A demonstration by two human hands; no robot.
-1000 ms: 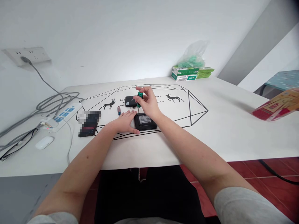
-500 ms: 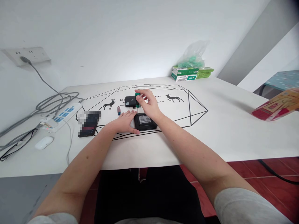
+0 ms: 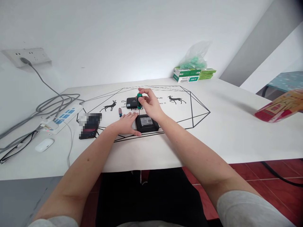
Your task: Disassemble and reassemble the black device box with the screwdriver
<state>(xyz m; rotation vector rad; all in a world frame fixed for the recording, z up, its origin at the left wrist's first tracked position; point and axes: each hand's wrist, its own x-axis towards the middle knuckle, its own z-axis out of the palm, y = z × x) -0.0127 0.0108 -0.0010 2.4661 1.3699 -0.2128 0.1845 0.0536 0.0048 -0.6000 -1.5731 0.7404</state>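
My right hand (image 3: 151, 104) is closed around the green handle of a screwdriver (image 3: 139, 101), held upright. Its thin shaft points down at the far left corner of a flat black device (image 3: 147, 124) with a white label on its upper face. Against the left side of this device, my left hand (image 3: 129, 123) lies flat with its fingers stretched out and the thumb toward the near corner. Behind the screwdriver is a black case piece (image 3: 131, 102) with a small label. A second, short screwdriver (image 3: 120, 112) with a translucent reddish handle rests beyond my left fingers.
On the left lie a phone (image 3: 90, 126), a white earbud case (image 3: 44, 144), a power strip (image 3: 66, 117) and coiled grey cables (image 3: 55, 102). Green boxes (image 3: 188, 74) with a plastic bag on top stand by the wall. A red and yellow package (image 3: 276, 105) is at the right.
My right index finger has lifted slightly off the screwdriver's top, and its grip on the handle has shifted a little. My left hand and the black device stay in place.
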